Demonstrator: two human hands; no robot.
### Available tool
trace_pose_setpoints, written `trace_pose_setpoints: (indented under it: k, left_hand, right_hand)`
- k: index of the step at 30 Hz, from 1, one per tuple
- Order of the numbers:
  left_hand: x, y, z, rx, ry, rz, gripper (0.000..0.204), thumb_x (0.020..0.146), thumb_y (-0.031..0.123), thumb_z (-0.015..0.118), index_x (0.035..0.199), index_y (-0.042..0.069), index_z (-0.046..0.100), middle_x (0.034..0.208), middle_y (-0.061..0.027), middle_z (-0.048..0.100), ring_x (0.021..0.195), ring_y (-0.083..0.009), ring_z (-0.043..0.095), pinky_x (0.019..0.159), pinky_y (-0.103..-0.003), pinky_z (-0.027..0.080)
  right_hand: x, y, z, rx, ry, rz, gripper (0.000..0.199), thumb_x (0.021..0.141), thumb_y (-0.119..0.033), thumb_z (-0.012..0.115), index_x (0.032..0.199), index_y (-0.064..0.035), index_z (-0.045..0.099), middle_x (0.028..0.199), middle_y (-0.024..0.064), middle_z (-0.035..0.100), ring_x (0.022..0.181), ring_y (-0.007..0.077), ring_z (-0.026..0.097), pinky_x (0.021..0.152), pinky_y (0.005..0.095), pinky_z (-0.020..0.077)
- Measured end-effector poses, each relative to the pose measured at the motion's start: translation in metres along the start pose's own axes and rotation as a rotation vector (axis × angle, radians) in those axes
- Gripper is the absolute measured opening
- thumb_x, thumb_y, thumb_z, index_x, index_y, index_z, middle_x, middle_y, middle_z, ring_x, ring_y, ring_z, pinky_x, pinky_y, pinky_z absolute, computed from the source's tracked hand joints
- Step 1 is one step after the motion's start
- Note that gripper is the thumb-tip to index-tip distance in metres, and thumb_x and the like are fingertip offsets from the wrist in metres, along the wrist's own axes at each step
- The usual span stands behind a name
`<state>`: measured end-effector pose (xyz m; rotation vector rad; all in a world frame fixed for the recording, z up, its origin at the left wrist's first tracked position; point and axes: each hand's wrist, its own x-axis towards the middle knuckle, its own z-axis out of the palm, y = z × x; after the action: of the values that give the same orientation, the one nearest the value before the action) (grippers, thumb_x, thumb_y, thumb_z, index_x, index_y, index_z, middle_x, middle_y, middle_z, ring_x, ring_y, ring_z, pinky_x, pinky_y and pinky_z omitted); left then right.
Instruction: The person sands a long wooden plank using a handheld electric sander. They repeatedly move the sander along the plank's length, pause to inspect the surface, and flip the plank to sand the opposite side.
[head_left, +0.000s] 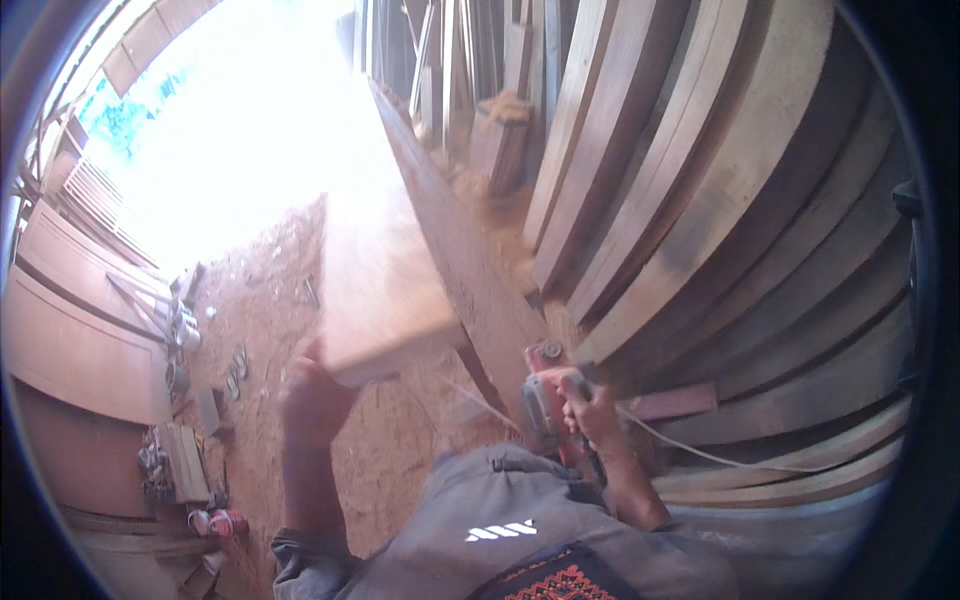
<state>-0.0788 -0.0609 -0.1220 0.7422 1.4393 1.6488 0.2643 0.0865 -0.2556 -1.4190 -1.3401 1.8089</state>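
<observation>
My right hand [597, 412] is wrapped round the handle of a red and black electric planer [543, 398], close to my body on the right. The planer is at the near end of a long, thick wooden beam [470, 260] that runs away from me. Left of the beam, a wide, pale wooden board [385, 290] lies bright in the light. At that board's near left corner, my left hand [318, 395] grips the edge; motion blurs it and partly hides its fingers. A pale cord [690, 453] runs off to the right from beside the planer.
Several long planks [700, 170] lean in a row along the right. A wooden block [497, 150] stands behind the beam. Wooden panels [85, 330] line the left, with sandals [237, 370], a red and white container [218, 522] and wood offcuts [185, 462] on the dirt floor [270, 290].
</observation>
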Motion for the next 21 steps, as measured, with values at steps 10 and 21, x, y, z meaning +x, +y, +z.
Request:
trace_pose_setpoints:
  k: [10, 21]
  left_hand:
    - [-0.011, -0.217, 0.052, 0.132, -0.391, -0.613, 0.092, 0.091, 0.04, 0.085, 0.155, -0.007, 0.039, 0.144, -0.0227, 0.062, 0.132, -0.0299, 0.062, 0.111, -0.044, 0.05]
    - [0.001, -0.207, 0.058, 0.326, -1.119, -0.366, 0.063, 0.102, 0.045, 0.074, 0.146, 0.002, 0.059, 0.142, -0.0178, 0.068, 0.133, -0.0274, 0.063, 0.113, -0.041, 0.049]
  right_hand:
    - [-0.057, -0.021, -0.03, 0.106, 0.116, -0.14, 0.052, 0.11, -0.046, 0.06, 0.106, 0.0047, 0.067, 0.08, -0.0016, 0.051, 0.054, 0.006, 0.051, 0.045, 0.0236, 0.0405]
    - [0.038, -0.05, 0.047, -0.189, -0.102, 0.081, 0.046, 0.105, -0.047, 0.063, 0.085, -0.0062, 0.064, 0.062, -0.0057, 0.052, 0.048, 0.0036, 0.048, 0.043, 0.0233, 0.038]
